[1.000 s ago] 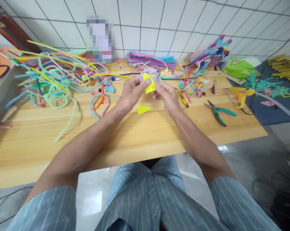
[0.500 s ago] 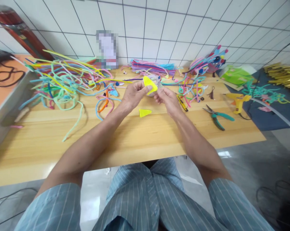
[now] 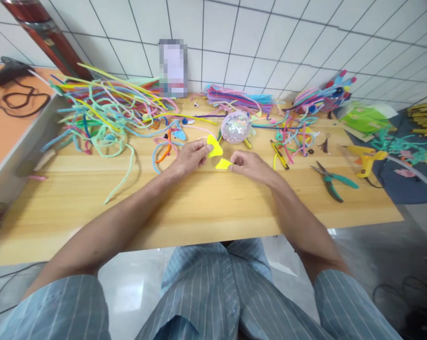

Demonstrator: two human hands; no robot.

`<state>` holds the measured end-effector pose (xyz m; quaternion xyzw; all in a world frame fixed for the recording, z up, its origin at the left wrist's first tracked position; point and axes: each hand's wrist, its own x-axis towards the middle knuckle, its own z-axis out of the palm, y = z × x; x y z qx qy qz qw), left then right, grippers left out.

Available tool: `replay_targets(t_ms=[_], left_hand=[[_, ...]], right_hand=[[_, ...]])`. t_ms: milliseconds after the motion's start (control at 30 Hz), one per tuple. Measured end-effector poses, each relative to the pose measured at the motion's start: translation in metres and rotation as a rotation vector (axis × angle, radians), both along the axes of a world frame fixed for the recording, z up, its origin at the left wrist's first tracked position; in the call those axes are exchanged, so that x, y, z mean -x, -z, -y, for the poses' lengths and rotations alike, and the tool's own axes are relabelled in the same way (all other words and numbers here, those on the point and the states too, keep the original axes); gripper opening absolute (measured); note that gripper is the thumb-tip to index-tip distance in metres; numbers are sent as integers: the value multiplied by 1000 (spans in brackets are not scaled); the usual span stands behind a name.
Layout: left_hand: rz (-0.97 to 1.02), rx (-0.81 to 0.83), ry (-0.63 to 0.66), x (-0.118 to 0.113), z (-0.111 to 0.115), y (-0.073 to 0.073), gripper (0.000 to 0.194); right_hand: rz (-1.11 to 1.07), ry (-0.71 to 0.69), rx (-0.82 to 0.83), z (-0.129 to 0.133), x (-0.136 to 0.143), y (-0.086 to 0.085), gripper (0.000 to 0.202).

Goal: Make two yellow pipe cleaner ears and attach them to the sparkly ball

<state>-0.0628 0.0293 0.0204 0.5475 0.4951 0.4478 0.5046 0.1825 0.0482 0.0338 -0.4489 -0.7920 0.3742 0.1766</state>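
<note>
My left hand (image 3: 194, 157) pinches a bright yellow triangular piece (image 3: 215, 146), fuzzy or felt-like, between thumb and fingers. To its right, my right hand (image 3: 246, 165) has its fingers closed on the edge of a smaller yellow piece (image 3: 223, 164), low over the wooden table. Just beyond both hands sits a clear, shiny round ball (image 3: 236, 127) with a pinkish, iridescent look. A yellow utility knife (image 3: 280, 155) lies to the right of my right hand.
Tangled pipe cleaners (image 3: 103, 123) cover the back left, with a purple and pink bundle (image 3: 238, 99) by the wall. Teal-handled pliers (image 3: 333, 182) and a yellow glue gun (image 3: 367, 160) lie on the right. A phone-like object (image 3: 173, 68) leans on the tiles.
My right hand has come down toward me and taken hold of the smaller yellow piece that lay on the table. My left hand has lowered with its piece, uncovering the ball.
</note>
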Motion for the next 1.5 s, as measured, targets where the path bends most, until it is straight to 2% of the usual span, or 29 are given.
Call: replay_targets(t_ms=[100, 233, 333, 400, 500, 600, 700, 833, 967, 1100, 1267, 1500], left_hand=[[10, 0, 31, -3, 1, 6, 40], [-31, 53, 51, -9, 5, 9, 35], [-61, 43, 85, -12, 9, 9, 25], [-68, 0, 69, -14, 12, 9, 20], [-79, -41, 36, -16, 13, 10, 23], [-110, -64, 21, -18, 14, 14, 24], [-166, -76, 19, -18, 17, 15, 14], [-243, -95, 0, -20, 21, 14, 3], [-194, -51, -63, -22, 24, 11, 8], [-195, -22, -118, -25, 28, 8, 13], [-283, -56, -91, -25, 31, 10, 16], [-207, -34, -84, -21, 22, 18, 30]], right_hand=[[-222, 63, 135, -7, -8, -9, 23], [-344, 178, 93, -13, -19, -15, 17], [-278, 188, 43, -15, -24, -15, 10], [-194, 164, -47, -14, -24, -14, 10], [-99, 109, -178, -12, -22, -11, 11], [-60, 33, -188, -12, -18, -4, 8], [-28, -11, -178, -15, -16, 4, 2], [8, -65, -191, -19, -18, 7, 9], [75, -92, -208, -14, -22, 7, 6], [67, -36, -225, -3, -27, 18, 10], [-65, 92, -198, 2, -26, 34, 11], [-124, 93, -227, -2, -26, 39, 16]])
